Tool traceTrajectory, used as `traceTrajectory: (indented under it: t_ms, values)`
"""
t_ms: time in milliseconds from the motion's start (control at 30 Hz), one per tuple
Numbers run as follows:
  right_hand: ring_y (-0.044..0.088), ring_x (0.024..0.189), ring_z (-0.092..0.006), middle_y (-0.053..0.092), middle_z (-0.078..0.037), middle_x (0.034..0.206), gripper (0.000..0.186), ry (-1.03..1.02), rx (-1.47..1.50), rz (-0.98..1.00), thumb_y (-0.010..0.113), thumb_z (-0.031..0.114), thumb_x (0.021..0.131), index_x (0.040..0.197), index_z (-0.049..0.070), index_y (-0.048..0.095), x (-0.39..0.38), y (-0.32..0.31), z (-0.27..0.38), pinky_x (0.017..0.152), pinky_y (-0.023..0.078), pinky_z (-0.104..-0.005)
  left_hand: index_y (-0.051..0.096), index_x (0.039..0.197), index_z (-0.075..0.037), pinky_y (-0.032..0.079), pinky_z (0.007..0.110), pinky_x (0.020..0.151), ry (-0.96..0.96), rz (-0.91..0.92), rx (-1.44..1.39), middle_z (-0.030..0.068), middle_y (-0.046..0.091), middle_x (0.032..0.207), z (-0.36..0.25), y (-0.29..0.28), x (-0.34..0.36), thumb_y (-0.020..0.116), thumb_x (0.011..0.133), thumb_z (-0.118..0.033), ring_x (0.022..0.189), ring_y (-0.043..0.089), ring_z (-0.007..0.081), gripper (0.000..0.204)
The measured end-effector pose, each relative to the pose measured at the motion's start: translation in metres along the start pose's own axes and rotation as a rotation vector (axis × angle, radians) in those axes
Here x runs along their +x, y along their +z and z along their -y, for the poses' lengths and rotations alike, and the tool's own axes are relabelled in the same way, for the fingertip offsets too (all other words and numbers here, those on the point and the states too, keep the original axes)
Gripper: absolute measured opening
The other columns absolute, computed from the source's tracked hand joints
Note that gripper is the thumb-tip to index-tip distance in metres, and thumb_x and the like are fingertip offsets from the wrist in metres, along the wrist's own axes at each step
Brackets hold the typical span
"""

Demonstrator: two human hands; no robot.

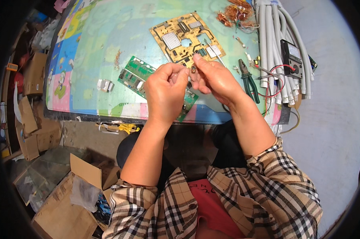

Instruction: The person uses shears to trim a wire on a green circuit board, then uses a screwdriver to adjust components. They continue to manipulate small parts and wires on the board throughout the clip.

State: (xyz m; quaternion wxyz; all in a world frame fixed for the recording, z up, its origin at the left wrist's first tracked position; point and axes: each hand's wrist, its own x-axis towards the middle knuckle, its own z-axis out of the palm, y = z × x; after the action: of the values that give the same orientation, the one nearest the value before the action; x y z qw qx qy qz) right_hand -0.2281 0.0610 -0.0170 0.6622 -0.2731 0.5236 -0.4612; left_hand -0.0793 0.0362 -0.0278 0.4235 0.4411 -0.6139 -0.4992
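Over the near part of the table, my two hands meet at the fingertips. A small dark, copper-tinted component (193, 69) sits between the thumb and fingers of my right hand (216, 77). My left hand (167, 89) is closed in a pinch right beside it; whatever those fingertips grip is hidden. Beneath my hands lies a long green circuit board (134, 75), partly covered by my left hand. Just beyond them is a yellow-tan circuit board (170, 30) with silver heat sinks, and a thin metal screwdriver-like rod (214, 51) rests across it.
To the right lie green-handled pliers (248, 81), an analog multimeter (292, 57) with red and black leads, and a bundle of grey tubes (269, 44). Copper wire (236, 16) is heaped at the far edge. A small metal part (105, 85) sits left; cardboard boxes (64, 207) stand below.
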Motion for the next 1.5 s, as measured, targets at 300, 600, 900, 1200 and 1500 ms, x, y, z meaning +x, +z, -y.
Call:
traceTrajectory:
  t_ms: [300, 600, 900, 1200, 1500]
  values:
    - [0.052, 0.057, -0.0058, 0.051, 0.004, 0.063, 0.019, -0.168, -0.311, 0.172, 0.069, 0.019, 0.084, 0.086, 0.006, 0.054, -0.002, -0.002, 0.004, 0.053, 0.042, -0.0191, 0.062, 0.075, 0.001, 0.029, 0.020, 0.050, -0.171, 0.195, -0.080, -0.0069, 0.048, 0.061, 0.001, -0.017, 0.001, 0.063, 0.083, -0.008, 0.057, 0.037, 0.0018, 0.013]
    - [0.059, 0.060, -0.0086, 0.061, -0.003, 0.075, 0.012, -0.094, -0.065, 0.134, 0.063, 0.013, 0.085, 0.089, 0.002, 0.058, 0.002, -0.010, 0.006, 0.052, 0.045, -0.0194, 0.063, 0.075, 0.002, 0.031, 0.022, 0.048, -0.179, 0.134, -0.076, -0.0049, 0.050, 0.060, -0.013, -0.027, 0.002, 0.064, 0.082, -0.008, 0.056, 0.039, 0.0028, 0.012]
    - [0.062, 0.066, -0.0100, 0.062, -0.006, 0.078, 0.010, -0.123, -0.046, 0.154, 0.061, 0.007, 0.084, 0.091, 0.001, 0.058, 0.002, -0.018, 0.009, 0.056, 0.048, -0.0196, 0.064, 0.075, 0.003, 0.030, 0.021, 0.048, -0.154, 0.044, -0.036, -0.0049, 0.052, 0.060, -0.013, -0.042, 0.010, 0.064, 0.083, -0.005, 0.055, 0.038, 0.0019, 0.010]
    - [0.062, 0.065, -0.0093, 0.063, -0.004, 0.079, 0.016, -0.165, -0.145, 0.161, 0.059, 0.014, 0.090, 0.099, 0.000, 0.059, -0.001, -0.018, 0.011, 0.057, 0.050, -0.0210, 0.064, 0.077, 0.001, 0.031, 0.021, 0.054, -0.097, 0.000, -0.011, -0.0048, 0.055, 0.067, -0.008, -0.047, 0.011, 0.063, 0.085, -0.005, 0.062, 0.041, 0.0028, 0.010]
    - [0.060, 0.061, -0.0090, 0.062, -0.003, 0.075, 0.019, -0.071, 0.407, 0.315, 0.056, 0.016, 0.093, 0.099, -0.002, 0.059, 0.010, -0.025, 0.000, 0.053, 0.051, -0.0206, 0.061, 0.074, 0.000, 0.030, 0.021, 0.054, -0.093, 0.002, 0.033, -0.0057, 0.052, 0.066, -0.006, -0.046, 0.011, 0.063, 0.085, -0.006, 0.062, 0.039, 0.0025, 0.013]
